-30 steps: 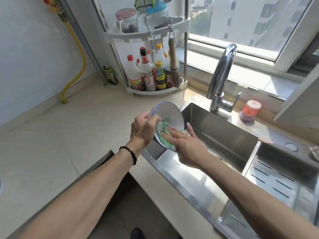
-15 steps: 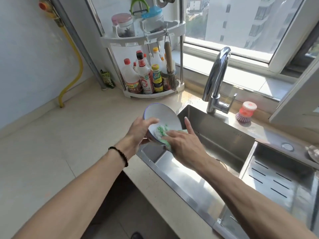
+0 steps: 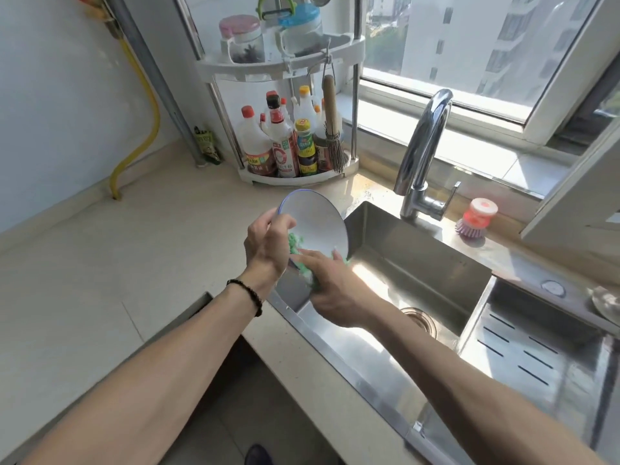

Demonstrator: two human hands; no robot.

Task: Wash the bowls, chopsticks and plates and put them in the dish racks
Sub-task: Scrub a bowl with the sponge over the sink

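Crowding the sink: faucet, brush, bottle rack behind bowl.

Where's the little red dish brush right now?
In the head view the red dish brush stands bristles down on the ledge behind the sink, just right of the faucet, below the window.

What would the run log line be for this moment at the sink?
stage: scrubbing | left hand: grips white bowl tilted over sink | right hand: presses green cloth into bowl | faucet: no water visible

Both forearms reach toward frame centre; the left hand curls in a grip, the right hand presses flat-fingered.
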